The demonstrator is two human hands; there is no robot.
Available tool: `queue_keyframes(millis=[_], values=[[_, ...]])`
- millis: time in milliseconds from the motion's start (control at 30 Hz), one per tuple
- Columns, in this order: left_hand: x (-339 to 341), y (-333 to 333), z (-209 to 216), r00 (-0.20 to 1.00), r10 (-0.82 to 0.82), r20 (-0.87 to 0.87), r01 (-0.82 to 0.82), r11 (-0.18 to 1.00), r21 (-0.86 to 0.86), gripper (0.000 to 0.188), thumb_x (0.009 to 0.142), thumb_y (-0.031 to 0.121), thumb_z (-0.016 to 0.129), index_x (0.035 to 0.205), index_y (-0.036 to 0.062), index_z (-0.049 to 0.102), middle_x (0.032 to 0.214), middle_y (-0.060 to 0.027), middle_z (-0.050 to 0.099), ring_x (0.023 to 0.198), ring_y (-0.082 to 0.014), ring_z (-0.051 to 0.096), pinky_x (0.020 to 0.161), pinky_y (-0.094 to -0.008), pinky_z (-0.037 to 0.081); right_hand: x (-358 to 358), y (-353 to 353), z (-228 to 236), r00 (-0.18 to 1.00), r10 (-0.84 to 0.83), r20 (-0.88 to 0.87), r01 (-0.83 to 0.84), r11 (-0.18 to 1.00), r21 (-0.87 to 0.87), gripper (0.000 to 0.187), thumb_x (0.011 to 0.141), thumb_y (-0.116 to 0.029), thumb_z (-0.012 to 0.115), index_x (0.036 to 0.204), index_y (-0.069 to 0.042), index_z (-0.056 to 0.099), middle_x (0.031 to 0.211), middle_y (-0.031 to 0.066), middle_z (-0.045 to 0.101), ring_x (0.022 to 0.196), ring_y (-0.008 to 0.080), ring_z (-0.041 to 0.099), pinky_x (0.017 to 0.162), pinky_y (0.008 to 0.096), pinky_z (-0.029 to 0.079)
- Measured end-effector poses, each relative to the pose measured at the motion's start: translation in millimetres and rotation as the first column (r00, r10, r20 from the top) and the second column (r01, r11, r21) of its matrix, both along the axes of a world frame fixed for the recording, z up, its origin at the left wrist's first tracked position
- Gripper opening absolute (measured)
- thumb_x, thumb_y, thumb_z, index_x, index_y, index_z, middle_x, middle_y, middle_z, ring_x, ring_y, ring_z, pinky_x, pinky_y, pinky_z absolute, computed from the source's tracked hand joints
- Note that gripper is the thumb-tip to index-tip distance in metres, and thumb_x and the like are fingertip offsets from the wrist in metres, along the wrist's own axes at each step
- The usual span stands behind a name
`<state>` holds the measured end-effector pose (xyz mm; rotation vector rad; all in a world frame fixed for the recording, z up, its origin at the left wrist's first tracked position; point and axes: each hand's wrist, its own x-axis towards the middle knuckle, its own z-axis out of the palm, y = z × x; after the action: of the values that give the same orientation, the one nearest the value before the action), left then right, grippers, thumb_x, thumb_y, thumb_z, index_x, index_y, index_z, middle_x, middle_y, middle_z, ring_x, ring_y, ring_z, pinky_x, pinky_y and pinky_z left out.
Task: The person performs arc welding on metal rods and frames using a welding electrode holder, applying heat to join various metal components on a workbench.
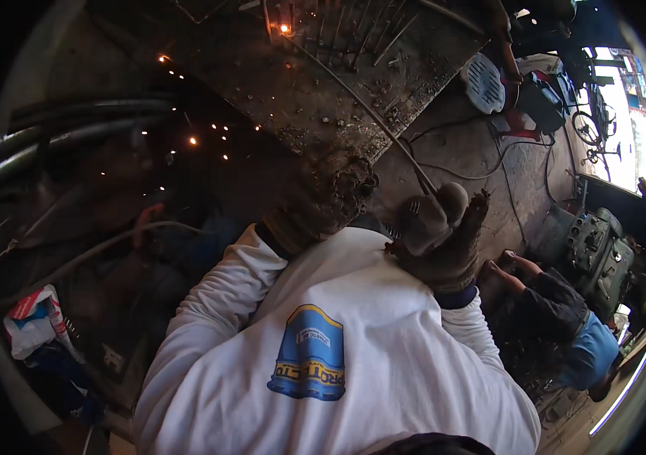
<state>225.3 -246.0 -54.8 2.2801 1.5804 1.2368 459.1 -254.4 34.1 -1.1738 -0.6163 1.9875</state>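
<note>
A long thin welding rod (357, 98) slants up and away from my right hand (440, 235). That hand wears a dark, worn glove, and its fingers are closed round the rod's near end. A small coil spring shows beside the fingers; the rest of what lies in the grip is hidden. Far off, a bright orange glow (284, 29) burns at the rod's other end, over a dark metal table (292, 91). My left hand (304, 208), also in a dark glove, is near the table's closest corner. Its fingers are lost in shadow among knobbly dark shapes.
Sparks fly on the left. Several thin rods (364, 34) lie across the table's far part. Beyond its right edge are a pale slotted stool seat (483, 83) and cables (467, 176) on the floor. A person in a blue shirt (592, 353) is at the lower right, near an engine-like machine (599, 254).
</note>
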Motion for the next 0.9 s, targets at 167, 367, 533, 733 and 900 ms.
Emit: queue_keyframes(millis=[167, 367, 533, 733, 900], values=[[16.0, 12.6, -46.7, 0.988, 0.144, -0.05, -0.113, 0.912, 0.394, 0.035, 0.1, 0.029, 0.058, 0.125, 0.0046, 0.06, 0.122, -0.0129, 0.062, 0.112, -0.0298, 0.064, 0.1, -0.0468, 0.055, 2.9, 4.2, 0.5, 0.998, -0.006, 0.066, 0.004, 1.0, 0.024, 0.08, 0.071, -0.043, 0.084, 0.136, -0.009, 0.054, 0.129, 0.0142, 0.06, 0.105, 0.0216, 0.06, 0.09, 0.0351, 0.049], [18.4, 3.8, -45.0, 0.894, 0.416, -0.167, -0.302, 0.834, 0.461, 0.041, 0.098, 0.029, 0.06, 0.131, 0.0035, 0.059, 0.125, -0.016, 0.063, 0.111, -0.0333, 0.066, 0.098, -0.0488, 0.056, 3.0, 5.4, -0.1, 0.992, -0.021, 0.123, 0.016, 0.999, 0.04, 0.082, 0.067, -0.038, 0.09, 0.134, -0.007, 0.055, 0.127, 0.0144, 0.061, 0.11, 0.0242, 0.062, 0.095, 0.0378, 0.05], [-7.2, 15.8, 9.1, 0.973, -0.196, 0.124, 0.191, 0.98, 0.055, 0.037, 0.082, 0.016, 0.075, 0.116, 0.0059, 0.066, 0.112, -0.0147, 0.067, 0.102, -0.0364, 0.068, 0.097, -0.0486, 0.056, 3.7, 4.5, 0.4, 0.985, 0.021, 0.169, -0.037, 0.995, 0.093, 0.078, 0.073, -0.03, 0.087, 0.138, -0.005, 0.051, 0.126, 0.0137, 0.062, 0.108, 0.0235, 0.063, 0.092, 0.0385, 0.051], [-3.1, 13.9, 20.2, 0.991, -0.106, 0.087, 0.101, 0.993, 0.06, 0.033, 0.075, 0.013, 0.079, 0.106, 0.007, 0.066, 0.104, -0.013, 0.068, 0.097, -0.035, 0.069, 0.097, -0.0489, 0.056, -2.2, 5.3, 4.6, 0.933, 0.112, 0.343, -0.226, 0.922, 0.313, 0.058, 0.097, -0.046, 0.057, 0.142, -0.011, 0.05, 0.12, 0.0068, 0.065, 0.093, 0.0183, 0.066, 0.081, 0.0381, 0.055], [-10.0, 22.1, 19.9, 0.947, -0.251, 0.201, 0.254, 0.967, 0.014, 0.035, 0.073, 0.01, 0.081, 0.105, 0.0066, 0.066, 0.105, -0.0139, 0.067, 0.096, -0.0359, 0.069, 0.096, -0.0496, 0.056, -9.5, 12.5, 9.4, 0.874, 0.113, 0.473, -0.34, 0.837, 0.429, 0.059, 0.101, -0.058, 0.048, 0.14, -0.014, 0.053, 0.117, 0.0046, 0.066, 0.088, 0.0177, 0.068, 0.079, 0.0383, 0.055]])
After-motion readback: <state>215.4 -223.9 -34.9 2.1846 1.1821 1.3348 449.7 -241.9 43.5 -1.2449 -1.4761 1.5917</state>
